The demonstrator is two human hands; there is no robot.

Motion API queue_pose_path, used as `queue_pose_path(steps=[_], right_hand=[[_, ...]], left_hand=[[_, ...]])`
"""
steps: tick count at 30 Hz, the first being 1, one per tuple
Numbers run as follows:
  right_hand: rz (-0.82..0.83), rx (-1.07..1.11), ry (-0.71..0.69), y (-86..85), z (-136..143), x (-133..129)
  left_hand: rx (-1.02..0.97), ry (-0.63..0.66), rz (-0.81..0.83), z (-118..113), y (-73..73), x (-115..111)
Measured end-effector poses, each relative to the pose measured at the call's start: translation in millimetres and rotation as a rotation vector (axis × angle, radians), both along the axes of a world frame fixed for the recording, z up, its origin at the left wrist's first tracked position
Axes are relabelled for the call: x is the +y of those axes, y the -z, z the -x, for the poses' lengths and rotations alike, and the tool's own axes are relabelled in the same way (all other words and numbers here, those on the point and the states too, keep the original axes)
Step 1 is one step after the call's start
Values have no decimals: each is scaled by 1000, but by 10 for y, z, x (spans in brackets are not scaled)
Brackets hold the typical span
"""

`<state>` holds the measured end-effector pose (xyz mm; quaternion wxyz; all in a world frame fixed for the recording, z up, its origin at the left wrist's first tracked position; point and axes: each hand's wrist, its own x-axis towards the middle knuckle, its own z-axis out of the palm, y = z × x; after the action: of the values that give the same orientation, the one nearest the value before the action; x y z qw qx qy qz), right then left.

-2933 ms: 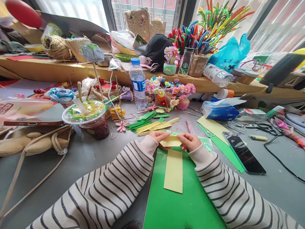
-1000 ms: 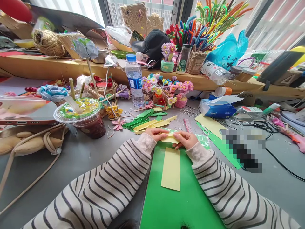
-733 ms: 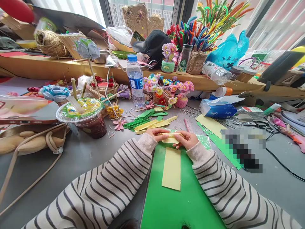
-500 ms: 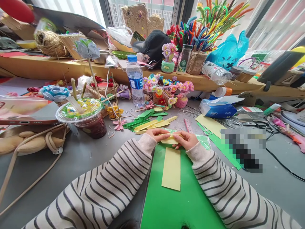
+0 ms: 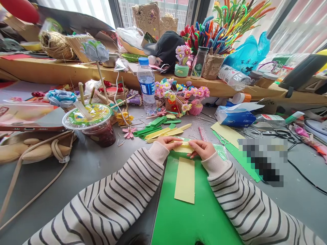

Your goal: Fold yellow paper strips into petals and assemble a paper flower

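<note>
Between my two hands is a piece of yellow paper point(image 5: 183, 149), with a fold running across it. My left hand point(image 5: 169, 143) pinches its left end, and my right hand point(image 5: 201, 148) pinches the right end between thumb and fingers. Both hands are above the far end of a green sheet point(image 5: 178, 217). Nearer to me, a flat yellow paper strip point(image 5: 185, 180) lies lengthwise on that sheet. Just beyond my left hand are several folded yellow paper pieces point(image 5: 168, 132) and folded green paper pieces point(image 5: 150, 128).
On the left stands a lidded drink cup point(image 5: 102, 131). A water bottle point(image 5: 146, 88) is at the back. Small scissors point(image 5: 221, 137), a tissue pack point(image 5: 233, 115) and black scissors point(image 5: 281, 134) lie to the right. A crowded wooden shelf point(image 5: 114, 75) crosses the back.
My fingers have shifted slightly along the yellow paper, and its fold shows more between them. The view has moved a little; other things stay put.
</note>
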<state>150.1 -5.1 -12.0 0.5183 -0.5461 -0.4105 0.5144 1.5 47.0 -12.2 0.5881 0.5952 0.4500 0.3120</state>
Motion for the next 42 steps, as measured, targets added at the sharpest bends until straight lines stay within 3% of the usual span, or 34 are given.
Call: queue_pose_path(steps=[9,16,29,37,42], right_hand=[[18,51,0,-4,6,-1],[75,88,15,-14,2,18],[65,101,-4,4,-5,21],[-203,-151,46,47,-31,19],[-226,-185,10,64,-40,14]], left_hand=[[-10,1,-16,7,14,23],[-56,-98,-30,-5,26,2],[-143,-96,35,-14,23,2],[-129,-118,129,1,49,44],[-119,-95,168,-17,27,18]])
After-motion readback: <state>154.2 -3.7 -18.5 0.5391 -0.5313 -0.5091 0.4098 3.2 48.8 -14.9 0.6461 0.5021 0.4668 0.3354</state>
